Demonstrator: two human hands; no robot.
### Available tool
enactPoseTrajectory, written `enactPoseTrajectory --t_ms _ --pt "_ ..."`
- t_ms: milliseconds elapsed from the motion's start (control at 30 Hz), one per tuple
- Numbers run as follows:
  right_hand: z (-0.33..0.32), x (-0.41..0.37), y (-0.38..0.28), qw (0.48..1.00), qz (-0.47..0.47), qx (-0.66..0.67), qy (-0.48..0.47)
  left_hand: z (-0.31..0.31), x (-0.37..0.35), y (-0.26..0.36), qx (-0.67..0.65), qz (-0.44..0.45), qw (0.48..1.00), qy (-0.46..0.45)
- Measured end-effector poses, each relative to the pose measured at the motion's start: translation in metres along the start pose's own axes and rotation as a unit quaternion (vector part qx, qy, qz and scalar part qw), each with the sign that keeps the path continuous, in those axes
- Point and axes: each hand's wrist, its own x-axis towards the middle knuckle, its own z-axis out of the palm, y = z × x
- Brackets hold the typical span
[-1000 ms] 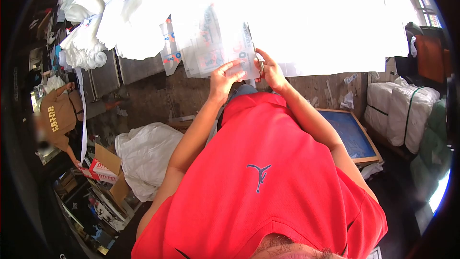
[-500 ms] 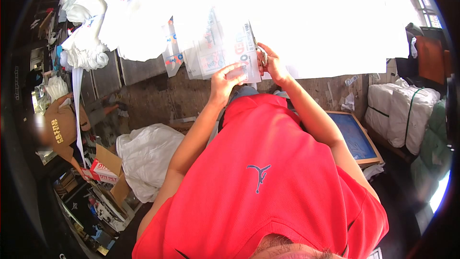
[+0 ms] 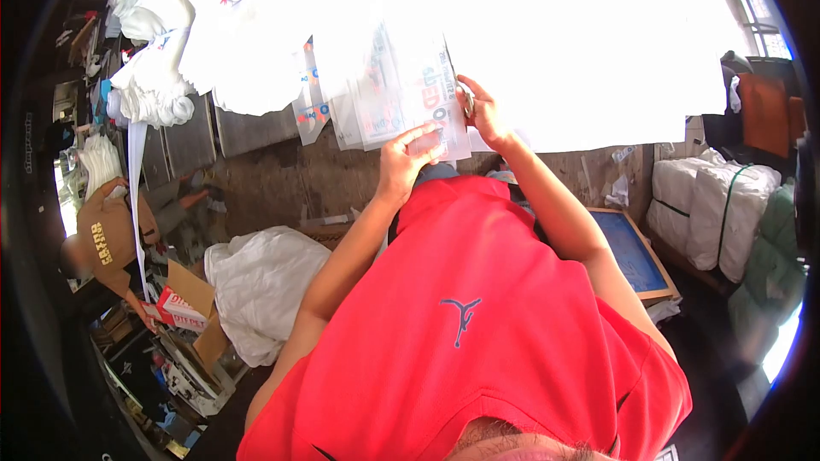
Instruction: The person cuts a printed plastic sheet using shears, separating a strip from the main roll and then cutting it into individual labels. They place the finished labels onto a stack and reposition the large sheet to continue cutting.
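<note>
The stack of printed clear sheets [image 3: 401, 98] sat at the near edge of the white table [image 3: 598, 51], hanging a little over it. The left hand [image 3: 408, 158] gripped its near edge with the fingers spread on top. The right hand [image 3: 485, 115] pinched the right edge (something shiny was in there too, couldn't tell what). Compared with a second earlier, the stack had slid nearer and turned slightly, both hands moving with it, so the grip held. Further out were a white sack [image 3: 256, 277] on the left floor, a blue framed screen [image 3: 628, 252] on the right, and a person in a brown shirt [image 3: 107, 235] at far left.
</note>
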Motion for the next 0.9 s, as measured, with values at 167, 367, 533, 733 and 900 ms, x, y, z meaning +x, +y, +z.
enactPoseTrajectory --t_ms 167,367,533,733,900 --pt "-0.005 0.048 0.011 0.999 -0.024 -0.001 0.030 0.002 -0.007 0.009 -0.028 0.008 1.000 0.001" --pt "-0.004 0.067 -0.018 1.000 -0.012 0.018 0.022 -0.011 -0.010 0.023 -0.015 0.006 1.000 -0.007" --pt "0.000 0.074 -0.032 1.000 0.000 0.020 0.015 -0.029 -0.006 0.032 0.003 -0.002 0.999 -0.042" --pt "0.007 0.089 -0.035 0.997 -0.050 -0.051 -0.006 -0.030 -0.003 0.038 -0.008 0.017 1.000 -0.022" --pt "0.002 0.095 -0.047 1.000 -0.012 -0.003 -0.020 -0.039 0.006 0.025 0.115 0.044 0.991 -0.060"
